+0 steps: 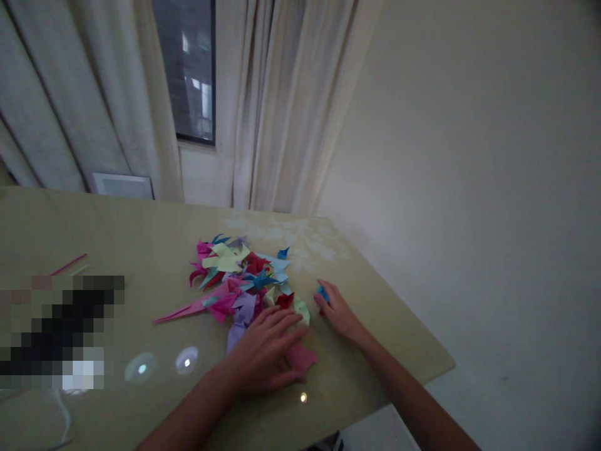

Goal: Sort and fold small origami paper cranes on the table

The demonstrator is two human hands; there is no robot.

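Observation:
A pile of folded coloured paper pieces (pixel 258 280), in pink, purple, blue, red and pale green, lies on the table in the head view. Over the near side of the pile rests my left hand (pixel 272 347), its fingers stretched out and the thumb apart from them. A pink paper piece (pixel 301 357) shows beside that hand, partly covered by it. To the right of the pile, my right hand (pixel 339 311) pinches a small blue folded paper (pixel 322 292) between thumb and fingers. Much of this blue piece is hidden by the fingers.
The pale glossy table (pixel 159 250) ends at a slanting right edge near the wall (pixel 446 188). Thin pink (pixel 69 264) and green strips lie at the left, by a blurred-out area. A white cord (pixel 63 413) lies near the front. Curtains (pixel 291 113) hang behind.

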